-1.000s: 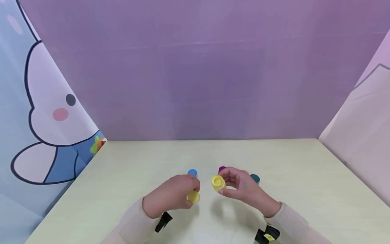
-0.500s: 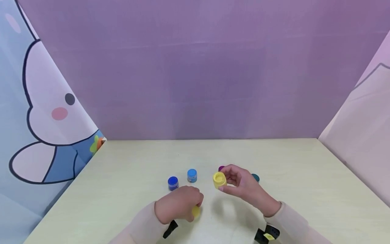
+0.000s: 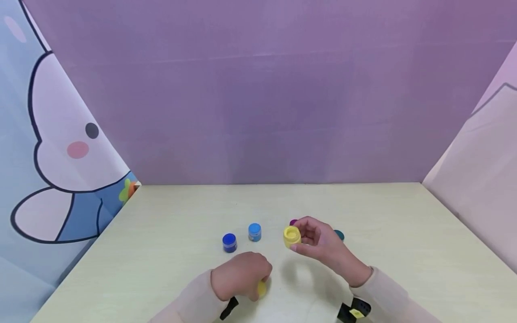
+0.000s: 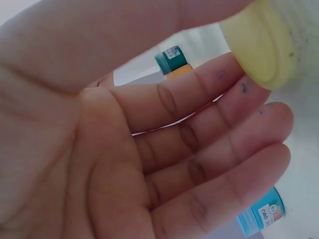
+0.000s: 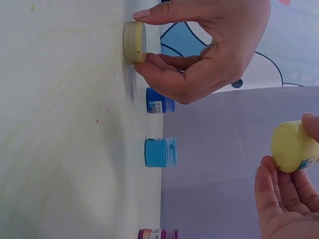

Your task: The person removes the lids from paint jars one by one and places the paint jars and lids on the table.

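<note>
Low over the table, my left hand (image 3: 241, 274) pinches a round yellow lid (image 3: 261, 289) by its edge between thumb and fingers. The right wrist view has this lid (image 5: 134, 42) close at the tabletop, standing flat to it. My right hand (image 3: 321, 240) holds a small yellow paint jar (image 3: 291, 237) up off the table, its uncapped mouth facing the head camera. Thumb and fingertips grip the jar's sides. In the right wrist view the jar's base (image 5: 285, 147) is turned toward the camera.
Left of centre stand a dark blue jar (image 3: 229, 242) and a light blue jar (image 3: 254, 232). Behind my right hand, a purple jar (image 3: 293, 222) and a teal jar (image 3: 339, 234) are partly hidden. An orange jar (image 4: 179, 72) shows beside the teal one in the left wrist view.
My left hand has moved down and toward me with the yellow lid, uncovering the dark blue and light blue jars. The right hand with the yellow jar has barely shifted.
</note>
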